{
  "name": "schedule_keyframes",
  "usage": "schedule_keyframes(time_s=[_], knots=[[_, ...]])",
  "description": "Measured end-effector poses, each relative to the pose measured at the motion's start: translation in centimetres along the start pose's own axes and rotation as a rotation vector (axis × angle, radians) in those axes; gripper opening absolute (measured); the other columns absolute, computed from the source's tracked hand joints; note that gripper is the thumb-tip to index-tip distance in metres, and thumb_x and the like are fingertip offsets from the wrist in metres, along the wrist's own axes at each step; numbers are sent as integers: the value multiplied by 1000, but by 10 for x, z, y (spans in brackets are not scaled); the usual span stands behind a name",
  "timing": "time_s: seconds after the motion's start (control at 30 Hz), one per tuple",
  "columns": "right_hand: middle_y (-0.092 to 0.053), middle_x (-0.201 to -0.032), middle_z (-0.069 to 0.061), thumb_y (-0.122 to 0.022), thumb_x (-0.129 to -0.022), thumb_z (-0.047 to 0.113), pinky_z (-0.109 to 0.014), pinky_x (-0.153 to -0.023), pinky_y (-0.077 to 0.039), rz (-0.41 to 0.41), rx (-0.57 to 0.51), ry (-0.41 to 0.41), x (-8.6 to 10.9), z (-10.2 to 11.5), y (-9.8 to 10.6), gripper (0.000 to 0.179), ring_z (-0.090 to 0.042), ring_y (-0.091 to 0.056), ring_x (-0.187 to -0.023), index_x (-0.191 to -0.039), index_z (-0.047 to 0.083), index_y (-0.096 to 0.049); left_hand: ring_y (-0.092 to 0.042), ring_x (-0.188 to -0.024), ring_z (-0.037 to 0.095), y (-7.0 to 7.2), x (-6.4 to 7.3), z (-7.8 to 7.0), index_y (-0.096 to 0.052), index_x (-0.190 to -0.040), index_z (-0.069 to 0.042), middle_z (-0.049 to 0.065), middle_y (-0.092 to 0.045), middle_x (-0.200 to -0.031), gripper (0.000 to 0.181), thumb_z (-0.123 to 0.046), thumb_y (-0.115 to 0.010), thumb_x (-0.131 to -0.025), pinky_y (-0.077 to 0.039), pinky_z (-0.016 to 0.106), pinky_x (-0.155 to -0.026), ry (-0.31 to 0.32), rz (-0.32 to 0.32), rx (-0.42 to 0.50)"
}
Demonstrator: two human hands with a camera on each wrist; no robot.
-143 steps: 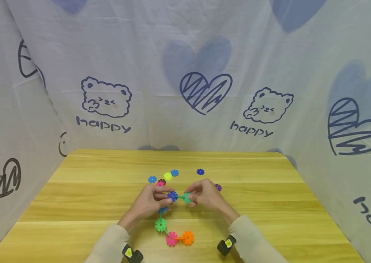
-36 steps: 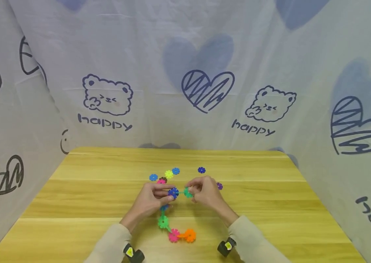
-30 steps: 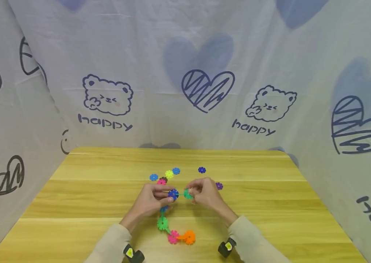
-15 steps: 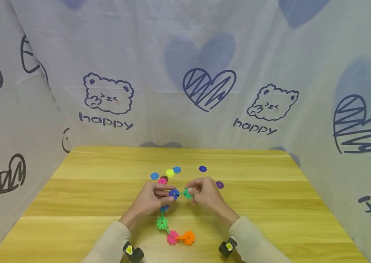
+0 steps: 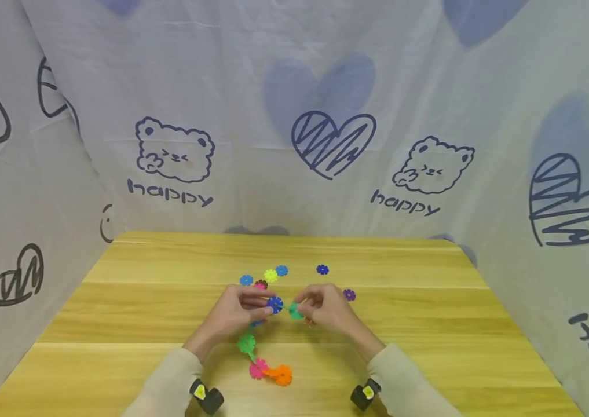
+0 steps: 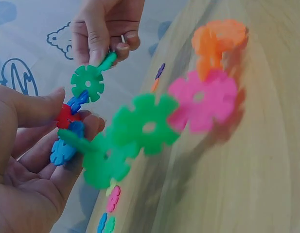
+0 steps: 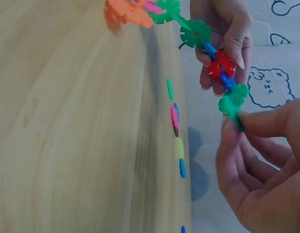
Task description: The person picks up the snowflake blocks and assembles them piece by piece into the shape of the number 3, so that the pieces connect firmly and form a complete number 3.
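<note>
A chain of notched plastic snowflake discs stretches between both hands. The left hand (image 5: 229, 313) pinches it around a red disc (image 7: 221, 66), between two blue ones, one being the dark blue disc (image 5: 275, 305). Thumb and fingers of the right hand (image 5: 333, 310) pinch a green disc (image 7: 233, 116) at the chain's end, slotted edgewise into another green disc (image 6: 87, 84). From the left hand the remaining length hangs toward the wearer: green discs (image 6: 149, 124), a pink disc (image 6: 203, 101) and an orange disc (image 5: 283, 375) at the end.
Loose discs lie beyond the hands on the wooden table (image 5: 143, 313): a light blue disc (image 5: 246, 280), a yellow disc (image 5: 270, 275), a dark blue loose disc (image 5: 322, 270) and a purple disc (image 5: 349, 295) among them. A printed cloth (image 5: 252, 174) encloses the table.
The chain's hanging end has swung left and slightly up, its orange disc tilting. The green discs at the right hand have dipped a little. Both hands keep their hold.
</note>
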State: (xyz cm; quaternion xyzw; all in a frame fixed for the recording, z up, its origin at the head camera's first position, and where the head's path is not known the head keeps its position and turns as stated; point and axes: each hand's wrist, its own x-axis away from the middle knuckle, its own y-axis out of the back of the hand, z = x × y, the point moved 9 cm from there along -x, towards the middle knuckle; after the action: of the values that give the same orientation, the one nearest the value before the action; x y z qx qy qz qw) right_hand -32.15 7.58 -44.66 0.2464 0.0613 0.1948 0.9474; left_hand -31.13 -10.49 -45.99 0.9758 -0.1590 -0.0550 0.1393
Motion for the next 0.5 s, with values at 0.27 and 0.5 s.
schedule_keyframes(time_s=[0.27,0.5], knots=[[-73,-80,-2,-78,-91,11,-27,-60,-57,63,105,20,3,1,-2,5,-13,-64,-66,-91,6,-78,-72,-104,28,1,-2,-8,-74,-121,-3,16,-76,-115,31,-17,-76,-94,-60,24,-80,-45,21,-77],[-74,-77,-5,-77,-92,7,-34,-61,-61,74,73,17,4,-1,-2,5,-16,-69,-64,-91,2,-77,-69,-107,24,2,-3,-8,-76,-118,-10,8,-77,-114,28,-25,-76,-95,-57,32,-92,-65,28,-144]])
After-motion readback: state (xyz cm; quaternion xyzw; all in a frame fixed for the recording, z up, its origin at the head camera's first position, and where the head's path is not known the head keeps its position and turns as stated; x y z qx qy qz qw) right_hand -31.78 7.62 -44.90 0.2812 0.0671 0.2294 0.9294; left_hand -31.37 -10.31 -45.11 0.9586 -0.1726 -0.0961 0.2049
